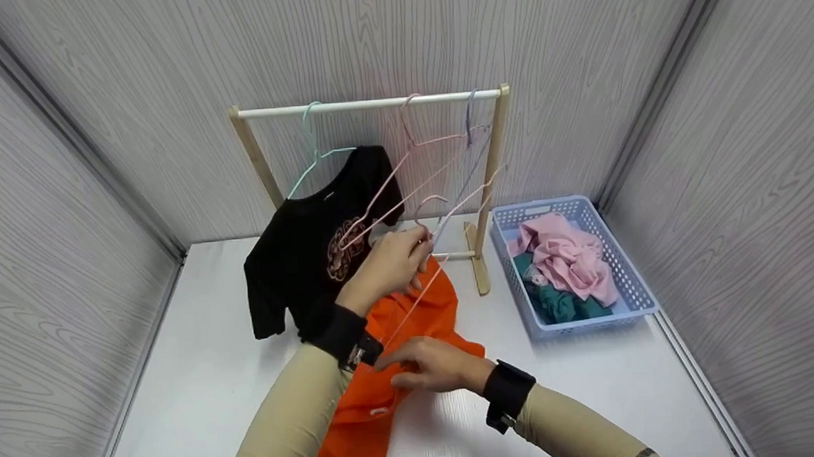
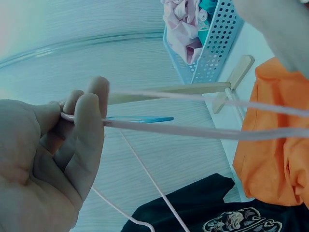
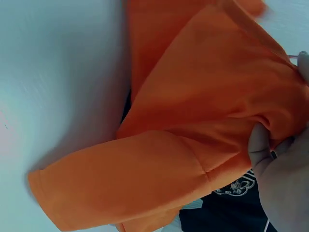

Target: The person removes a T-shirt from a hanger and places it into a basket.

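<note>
Orange shirt (image 1: 367, 398): plain, bright, creased, draped below the left grip.
Left hand (image 1: 394, 257): pinches a pink hanger (image 2: 193, 130) near its hook.
Right hand (image 1: 435, 366): apparently pinching the shirt, fingertips partly hidden.
Rack (image 1: 366, 105): beyond both hands, holding a black shirt (image 1: 276, 263).
Blue basket (image 1: 593, 324): right of the grip.
Table (image 1: 192, 386): white, beneath the hands.
Walls (image 1: 369, 42): grey wood-grain, on three sides.

No readable text anywhere. Black shirt (image 1: 276, 260) has a chest print (image 1: 339, 261), possibly lettering, too blurred to tell; its neck tag (image 1: 329, 196) and white tag (image 1: 379, 411) on orange garment (image 1: 355, 443) illegible.
</note>
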Demonstrator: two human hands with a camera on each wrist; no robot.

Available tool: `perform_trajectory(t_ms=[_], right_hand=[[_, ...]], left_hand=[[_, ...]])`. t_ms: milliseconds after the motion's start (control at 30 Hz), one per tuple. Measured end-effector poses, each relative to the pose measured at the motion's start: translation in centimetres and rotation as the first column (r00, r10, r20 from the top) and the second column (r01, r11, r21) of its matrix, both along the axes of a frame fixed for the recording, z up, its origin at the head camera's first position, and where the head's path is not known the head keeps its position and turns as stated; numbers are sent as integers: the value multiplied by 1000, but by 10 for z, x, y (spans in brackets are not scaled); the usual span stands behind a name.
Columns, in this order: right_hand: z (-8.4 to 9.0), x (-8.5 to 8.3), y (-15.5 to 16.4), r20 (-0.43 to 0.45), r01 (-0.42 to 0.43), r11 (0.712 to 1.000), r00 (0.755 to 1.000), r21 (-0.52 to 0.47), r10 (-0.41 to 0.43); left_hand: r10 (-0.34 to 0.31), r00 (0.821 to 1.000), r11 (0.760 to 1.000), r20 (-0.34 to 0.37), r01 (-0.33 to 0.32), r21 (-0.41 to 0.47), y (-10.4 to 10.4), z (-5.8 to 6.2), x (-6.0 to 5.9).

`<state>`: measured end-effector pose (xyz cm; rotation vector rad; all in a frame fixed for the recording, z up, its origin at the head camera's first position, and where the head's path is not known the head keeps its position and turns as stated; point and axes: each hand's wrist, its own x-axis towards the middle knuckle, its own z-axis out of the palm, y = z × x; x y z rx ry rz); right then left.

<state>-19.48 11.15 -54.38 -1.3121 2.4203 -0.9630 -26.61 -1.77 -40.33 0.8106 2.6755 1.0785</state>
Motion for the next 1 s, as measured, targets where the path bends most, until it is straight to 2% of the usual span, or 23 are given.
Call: perform_trajectory(t_ms=[167,267,433,533,667,733,833,1000], right_hand=[[-5,0,8,-21,58,996,998,69,-57],[-10,-2,21,-13,132,988,991,77,-131],[-18,-10,54,60,292,956,954,39,-294],[-22,-14,77,82,362,931,928,42,-364],[-28,-16,103,91,423,903,899,74,-429],[-31,-16,113,98,439,895,890,80,-446],[-34,-16,123,104,448,890,884,88,-456],[-36,-13,132,136,460,878,869,129,-476]], left_hand=[[-8,999,998,-42,6,-55,-14,6,0],[-8,1000,996,-23,6,-91,-30,12,1],[-11,999,984,-38,4,-176,-62,22,2],[-15,1000,978,5,16,-208,-83,27,2],[-23,992,974,127,51,-219,-106,33,3],[-23,989,969,145,58,-241,-116,34,2],[-2,992,949,128,42,-312,-128,36,0],[34,995,900,89,8,-436,-142,41,-6]])
